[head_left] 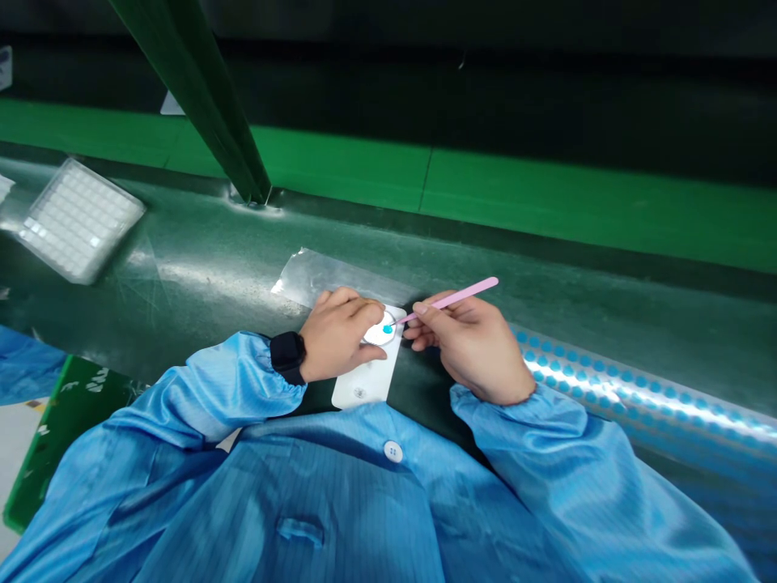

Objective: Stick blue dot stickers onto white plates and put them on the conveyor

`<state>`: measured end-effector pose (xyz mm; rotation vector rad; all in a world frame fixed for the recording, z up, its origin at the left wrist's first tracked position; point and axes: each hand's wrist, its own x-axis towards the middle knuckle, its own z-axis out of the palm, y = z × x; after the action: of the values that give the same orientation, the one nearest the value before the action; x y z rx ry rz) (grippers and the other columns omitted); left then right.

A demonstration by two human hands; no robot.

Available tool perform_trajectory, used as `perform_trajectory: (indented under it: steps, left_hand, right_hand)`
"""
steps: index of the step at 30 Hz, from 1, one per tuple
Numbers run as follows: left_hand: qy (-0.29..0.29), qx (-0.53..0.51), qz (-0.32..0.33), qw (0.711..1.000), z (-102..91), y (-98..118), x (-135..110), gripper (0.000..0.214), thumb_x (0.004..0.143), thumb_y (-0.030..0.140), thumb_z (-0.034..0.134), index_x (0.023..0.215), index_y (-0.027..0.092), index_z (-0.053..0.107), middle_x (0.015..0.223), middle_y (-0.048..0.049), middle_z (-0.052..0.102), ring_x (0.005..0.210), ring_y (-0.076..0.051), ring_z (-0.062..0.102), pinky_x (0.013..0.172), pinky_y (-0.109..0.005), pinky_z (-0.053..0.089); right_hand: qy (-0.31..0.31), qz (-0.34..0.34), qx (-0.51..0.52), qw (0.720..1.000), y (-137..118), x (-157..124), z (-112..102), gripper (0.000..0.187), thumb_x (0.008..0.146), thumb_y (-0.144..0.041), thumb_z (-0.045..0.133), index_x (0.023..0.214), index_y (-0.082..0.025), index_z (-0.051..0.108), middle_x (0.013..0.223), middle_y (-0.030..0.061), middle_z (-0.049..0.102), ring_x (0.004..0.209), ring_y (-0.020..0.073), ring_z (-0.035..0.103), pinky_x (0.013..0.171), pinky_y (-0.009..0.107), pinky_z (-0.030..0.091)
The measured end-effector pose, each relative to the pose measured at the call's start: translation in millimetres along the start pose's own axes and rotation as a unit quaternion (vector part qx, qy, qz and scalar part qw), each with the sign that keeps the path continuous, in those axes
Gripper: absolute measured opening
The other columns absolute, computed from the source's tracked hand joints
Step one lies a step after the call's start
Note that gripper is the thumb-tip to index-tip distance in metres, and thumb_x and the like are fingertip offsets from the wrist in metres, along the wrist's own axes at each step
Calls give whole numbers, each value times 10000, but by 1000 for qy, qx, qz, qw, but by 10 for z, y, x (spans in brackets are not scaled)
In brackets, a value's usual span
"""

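Note:
My right hand (470, 340) is closed around a pair of pink tweezers (464, 293), which slant down to the left. Their tip meets a small blue dot (388, 329) on a white round piece (377, 334). Around that round piece curl the fingers and thumb of my left hand (343, 330), covering its left side. Beneath lies a white rectangular plate with rounded corners (349, 390), bearing a small grey mark near its lower end. Whether the round piece is separate from the plate, I cannot tell.
A clear sheet with rows of blue dots (583, 368) lies to the right. Clear film (328, 271) is behind my left hand. A white gridded tray (82, 219) sits at the left on the green bench (206, 243). A green post (212, 105) rises behind.

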<state>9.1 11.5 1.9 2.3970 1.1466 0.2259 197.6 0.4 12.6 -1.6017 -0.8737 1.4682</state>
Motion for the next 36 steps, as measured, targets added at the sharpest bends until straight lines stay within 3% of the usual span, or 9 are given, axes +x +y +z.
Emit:
perform_trajectory:
  steps: [8,22,30,36]
  left_hand:
    - [-9,2,-3,1000,-4,2,6,460,743,454,772,1078,210,574,1198,-46,652,1096,-276,483,882,-402,343]
    - [56,25,48,997,56,-52,-21,399,720,455,788,1002,214,642,1176,-17,670,1052,-253,494,842,-381,361]
    - [83,40,81,992,94,-87,-36,319,765,474,742,988,249,702,1173,-11,668,1025,-242,482,814,-378,357]
    - [68,71,107,989,73,-87,-50,258,836,469,659,982,269,731,1212,-38,641,1044,-263,459,791,-395,348]
  right_hand:
    - [-2,1,-2,1000,-17,-3,11,403,575,-494,829,689,-157,639,551,33,655,429,130,584,405,246,510]
    - [5,-13,-50,999,5,4,4,406,630,-520,783,727,-157,628,579,39,671,438,138,597,424,260,516]
    - [3,-24,-62,998,9,-2,7,394,650,-514,768,731,-161,614,570,35,667,439,140,599,431,266,521]
    - [5,-25,-71,997,5,0,12,370,663,-491,763,731,-162,606,575,37,670,433,140,600,427,264,520]
